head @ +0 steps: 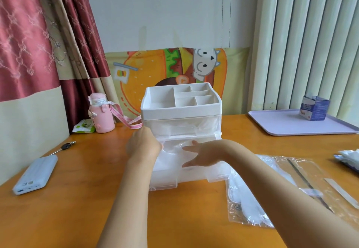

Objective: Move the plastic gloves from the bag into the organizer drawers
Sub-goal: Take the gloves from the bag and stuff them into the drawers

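Right now I see the organizer [180, 109] on the bench [87, 170] with its lower drawer [165, 181] pulled out and plastic gloves [171, 157] heaped inside. The right hand [202, 155] lies flat, fingers straight, pressing them. The left hand [143, 146] is at the drawer's left edge; I cannot tell its grip. The bag [244, 208] lies right of the organizer.

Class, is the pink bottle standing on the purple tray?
No, the pink bottle stands on the table left of the organizer; the tray holds a box.
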A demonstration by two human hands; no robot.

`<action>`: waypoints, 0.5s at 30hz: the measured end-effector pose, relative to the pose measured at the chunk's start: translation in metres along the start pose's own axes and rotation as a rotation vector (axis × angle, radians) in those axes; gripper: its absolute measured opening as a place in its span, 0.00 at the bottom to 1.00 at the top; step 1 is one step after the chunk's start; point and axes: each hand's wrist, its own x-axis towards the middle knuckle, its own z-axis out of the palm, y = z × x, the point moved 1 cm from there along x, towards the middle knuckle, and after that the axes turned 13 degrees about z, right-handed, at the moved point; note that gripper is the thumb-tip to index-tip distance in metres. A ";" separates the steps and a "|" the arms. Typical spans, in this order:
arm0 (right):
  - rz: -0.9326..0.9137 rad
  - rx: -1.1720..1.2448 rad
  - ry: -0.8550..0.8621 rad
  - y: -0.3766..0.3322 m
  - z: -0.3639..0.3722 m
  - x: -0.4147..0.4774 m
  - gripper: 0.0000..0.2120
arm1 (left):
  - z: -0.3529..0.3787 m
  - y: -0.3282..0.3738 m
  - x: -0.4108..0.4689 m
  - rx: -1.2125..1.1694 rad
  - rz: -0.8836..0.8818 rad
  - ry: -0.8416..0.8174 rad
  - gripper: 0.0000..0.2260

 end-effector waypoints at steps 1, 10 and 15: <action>0.005 -0.023 -0.008 -0.001 -0.001 0.001 0.34 | 0.000 0.001 0.000 0.008 -0.007 -0.003 0.14; 0.075 0.015 0.054 -0.009 0.004 0.023 0.38 | -0.035 0.026 -0.024 -0.130 0.179 0.163 0.03; 0.077 0.067 0.080 -0.015 0.013 0.045 0.37 | -0.021 0.044 -0.032 -0.201 0.371 -0.229 0.06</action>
